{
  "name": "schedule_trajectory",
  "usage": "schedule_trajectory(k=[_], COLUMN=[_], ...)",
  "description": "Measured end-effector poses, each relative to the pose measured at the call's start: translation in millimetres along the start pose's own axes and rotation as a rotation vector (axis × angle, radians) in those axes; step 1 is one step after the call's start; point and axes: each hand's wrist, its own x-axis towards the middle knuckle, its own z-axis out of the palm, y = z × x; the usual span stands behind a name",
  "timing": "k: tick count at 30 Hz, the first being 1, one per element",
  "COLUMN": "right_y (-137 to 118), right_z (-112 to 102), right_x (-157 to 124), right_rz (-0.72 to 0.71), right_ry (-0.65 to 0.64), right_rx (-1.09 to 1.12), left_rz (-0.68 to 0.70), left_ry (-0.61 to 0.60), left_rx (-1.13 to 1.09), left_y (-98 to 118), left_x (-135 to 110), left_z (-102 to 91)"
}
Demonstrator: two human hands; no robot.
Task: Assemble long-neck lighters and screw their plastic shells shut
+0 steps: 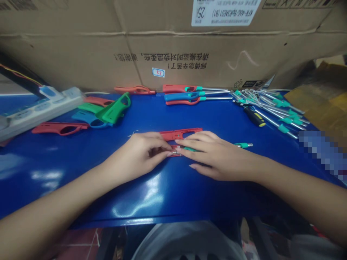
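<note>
My left hand (143,151) is closed in a pinch on a small metal part (175,152), over a red lighter shell half (173,156). My right hand (217,155) lies over the same shell half with its fingers stretched and apart, fingertips touching near the metal part. From under this hand a green lighter nozzle piece (244,145) with a metal tip sticks out to the right. Just behind the hands lies another red shell half (173,135) with a trigger opening. My fingers hide most of the nearer shell half and its inside.
Loose red, green and blue lighter shells (115,110) lie at left by a white power strip (43,110). Several lighters with metal tubes (184,98) rest at the back. Right are a tube pile (273,104) and a screwdriver (255,116). A cardboard box (92,57) stands behind.
</note>
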Motion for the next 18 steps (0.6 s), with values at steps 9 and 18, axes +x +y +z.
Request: schedule_trajectory(k=[9, 18], right_y=[1.9, 3.1], right_z=[0.7, 1.2], right_x=[-1.3, 1.4], right_rz=[0.006, 0.029], right_ry=[0.01, 0.028], right_rx=[0.009, 0.037], left_rz=[0.035, 0.013], left_ry=[-0.005, -0.004], left_rx=[0.03, 0.028], left_y=[0.5, -0.5], left_x=[1.2, 0.4], left_z=[-1.9, 1.3])
